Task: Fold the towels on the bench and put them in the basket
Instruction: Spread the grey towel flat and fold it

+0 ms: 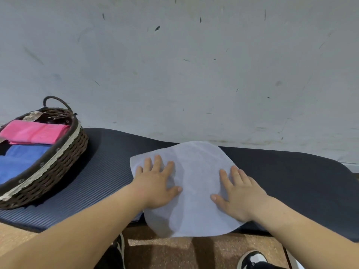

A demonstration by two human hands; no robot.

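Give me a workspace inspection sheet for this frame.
Surface: dark padded bench, ribbed top, along a wall.
Job's things: pale towel spread flat on the bench, near edge hanging over the front; wicker basket at the bench's left end holds a pink towel and a blue towel, both folded.
Clutter: nothing seen.
Grippers: left hand and right hand pressed flat, open, on the pale towel.
Cables: nothing seen.
Surroundings: scuffed wall; brown floor; shoes below.

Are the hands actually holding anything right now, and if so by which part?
Nothing is gripped. The left hand and right hand lie flat, palms down, fingers spread, pressing on the middle of the pale towel on the bench.
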